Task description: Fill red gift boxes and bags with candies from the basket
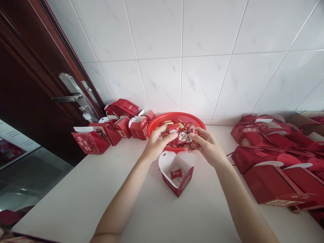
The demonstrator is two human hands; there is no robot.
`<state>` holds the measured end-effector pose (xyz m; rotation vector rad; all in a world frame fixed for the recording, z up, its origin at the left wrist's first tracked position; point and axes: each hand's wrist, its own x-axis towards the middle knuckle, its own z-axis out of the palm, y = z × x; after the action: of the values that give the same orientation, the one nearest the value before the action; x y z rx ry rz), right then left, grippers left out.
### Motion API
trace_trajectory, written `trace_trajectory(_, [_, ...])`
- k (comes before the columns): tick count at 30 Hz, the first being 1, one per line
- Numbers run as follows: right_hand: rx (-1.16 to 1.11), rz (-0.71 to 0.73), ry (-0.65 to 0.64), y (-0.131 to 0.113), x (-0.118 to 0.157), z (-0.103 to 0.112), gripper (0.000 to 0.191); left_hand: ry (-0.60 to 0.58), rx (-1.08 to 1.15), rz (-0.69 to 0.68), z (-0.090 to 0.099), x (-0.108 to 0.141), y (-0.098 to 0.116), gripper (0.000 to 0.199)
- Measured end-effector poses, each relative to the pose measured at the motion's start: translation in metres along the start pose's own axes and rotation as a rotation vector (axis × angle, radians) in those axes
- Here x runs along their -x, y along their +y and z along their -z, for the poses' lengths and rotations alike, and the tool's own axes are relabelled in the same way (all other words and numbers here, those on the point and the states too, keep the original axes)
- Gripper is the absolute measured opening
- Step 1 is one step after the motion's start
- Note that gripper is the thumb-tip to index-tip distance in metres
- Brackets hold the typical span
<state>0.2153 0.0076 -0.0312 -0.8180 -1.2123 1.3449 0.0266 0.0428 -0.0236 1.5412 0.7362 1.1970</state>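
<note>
Both hands are raised over the front of a red plastic basket (158, 121) that holds wrapped sweets. My left hand (158, 141) pinches a small red packet (173, 129) between thumb and fingers. In my right hand (206, 143) is a larger red packet (186, 135) with white and gold print, its left end touching or overlapping the small one. Just below the hands an open red box (177, 175) with a white inside stands on the white table (121, 182). One small red packet (176, 173) lies in the box.
Several red boxes (121, 125) stand at the back left, by a dark door (30, 74) with a metal handle. Many more red boxes (273, 182) crowd the right side. A tiled wall (159, 81) runs along the back, behind the basket.
</note>
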Motion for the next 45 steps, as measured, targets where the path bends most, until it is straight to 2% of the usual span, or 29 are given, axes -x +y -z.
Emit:
trace_trajectory(4, [0.012, -0.003, 0.003, 0.001, 0.001, 0.001, 0.026, -0.016, -0.039, -0.008, 0.004, 0.0, -0.001, 0.027])
trace_trajectory(12, [0.01, 0.013, 0.029, 0.001, 0.001, 0.003, 0.027, -0.026, -0.061, 0.007, 0.01, 0.001, 0.0, 0.03])
trace_trajectory(17, [0.055, 0.027, 0.011, 0.001, 0.001, 0.005, 0.032, -0.125, -0.048, 0.036, 0.013, 0.001, 0.005, 0.037])
trace_trajectory(21, [0.051, 0.048, 0.079, -0.002, 0.001, 0.01, 0.031, -0.198, -0.161, 0.089, 0.016, 0.002, 0.009, 0.032])
trace_trajectory(25, [0.085, 0.106, 0.164, -0.009, 0.002, 0.019, 0.032, -0.376, -0.37, 0.21, 0.019, 0.005, 0.008, 0.026])
trace_trajectory(29, [0.149, 0.135, 0.196, -0.014, 0.004, 0.022, 0.03, -0.619, -0.644, 0.17, 0.017, 0.008, 0.005, 0.021])
trace_trajectory(33, [0.225, 0.13, 0.204, -0.016, 0.005, 0.021, 0.029, -0.896, -0.771, 0.222, 0.005, 0.005, 0.003, 0.019])
trace_trajectory(35, [0.242, 0.13, 0.201, -0.017, 0.005, 0.02, 0.029, -0.986, -0.874, 0.286, -0.004, 0.003, 0.002, 0.021])
trace_trajectory(38, [0.251, 0.137, 0.189, -0.019, 0.007, 0.019, 0.027, -1.073, -1.092, 0.365, -0.017, -0.001, 0.0, 0.02])
trace_trajectory(40, [0.262, 0.135, 0.184, -0.02, 0.008, 0.018, 0.026, -1.112, -1.158, 0.402, -0.022, -0.002, -0.003, 0.017])
trace_trajectory(45, [0.282, 0.138, 0.177, -0.023, 0.01, 0.015, 0.027, -1.067, -1.025, 0.436, -0.031, -0.002, -0.013, 0.023])
